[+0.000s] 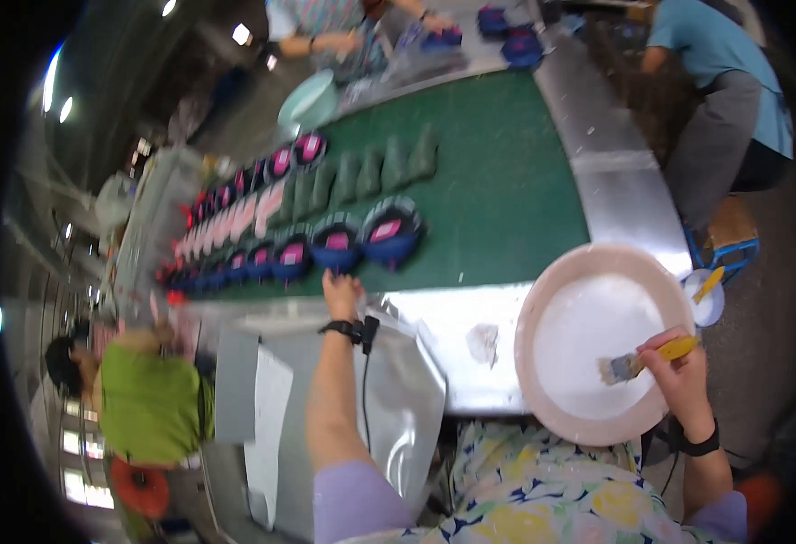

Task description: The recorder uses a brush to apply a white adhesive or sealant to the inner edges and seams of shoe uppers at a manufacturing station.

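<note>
My right hand grips a flat paintbrush with a yellow handle, its bristles over the white liquid in a wide pale pink basin. My left hand is at the near edge of the green belt, just below a dark blue shoe-like piece with a pink middle. Blur hides whether its fingers touch that piece. Beside it sits a similar dark blue piece. Behind them stands a row of grey-green sole-shaped pieces, with pink ones farther left.
A grey metal sheet lies left of the basin, below the belt. Other people work nearby: one in green at left, one in blue at far right, one across the belt. A pale green basin stands at the far side.
</note>
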Demonstrator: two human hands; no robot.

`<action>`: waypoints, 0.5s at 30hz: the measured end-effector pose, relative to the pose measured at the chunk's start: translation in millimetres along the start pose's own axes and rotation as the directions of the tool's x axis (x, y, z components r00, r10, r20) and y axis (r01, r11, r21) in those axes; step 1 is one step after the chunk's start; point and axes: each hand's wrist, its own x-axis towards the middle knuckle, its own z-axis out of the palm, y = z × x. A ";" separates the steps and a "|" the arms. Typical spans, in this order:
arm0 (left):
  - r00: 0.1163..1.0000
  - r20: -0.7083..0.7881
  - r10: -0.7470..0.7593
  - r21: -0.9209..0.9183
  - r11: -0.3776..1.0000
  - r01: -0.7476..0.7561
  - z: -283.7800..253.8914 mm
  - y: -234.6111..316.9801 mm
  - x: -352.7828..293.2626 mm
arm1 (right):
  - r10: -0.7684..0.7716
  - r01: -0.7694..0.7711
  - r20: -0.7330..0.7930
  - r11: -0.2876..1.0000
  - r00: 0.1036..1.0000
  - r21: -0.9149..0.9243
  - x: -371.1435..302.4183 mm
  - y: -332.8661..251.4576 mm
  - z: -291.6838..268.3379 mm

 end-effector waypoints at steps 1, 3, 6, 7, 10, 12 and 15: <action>0.999 0.040 0.011 -0.024 1.000 -0.010 -18.6 16.7 -15.6 | -0.024 0.023 -0.007 0.999 1.000 -0.029 2.6 4.2 -1.7; 0.987 0.088 0.135 0.148 0.978 -0.147 -74.1 57.0 -58.6 | -0.002 0.002 -0.003 1.000 1.000 -0.006 0.7 12.9 -15.0; 0.998 0.017 0.062 0.331 0.941 -0.064 -157.6 87.6 -123.6 | -0.091 0.097 0.083 0.992 0.992 -0.075 10.3 54.4 -41.5; 1.000 -0.022 0.022 0.381 0.925 -0.012 -207.5 87.6 -156.1 | -0.115 0.127 0.094 0.983 0.989 -0.130 7.2 51.8 -47.8; 0.931 -0.250 -0.268 0.506 0.783 0.361 -369.2 86.9 -255.0 | -0.145 0.147 0.151 0.989 0.978 -0.001 12.7 9.3 9.7; 0.813 -0.301 -0.498 0.697 0.467 0.545 -462.5 72.6 -328.4 | -0.191 0.197 0.191 0.980 0.963 -0.014 3.3 -3.5 8.7; 0.579 -0.252 -0.775 0.916 0.002 0.400 -464.2 26.4 -408.0 | 0.095 -0.089 0.083 0.993 0.992 -0.075 3.0 -44.9 26.8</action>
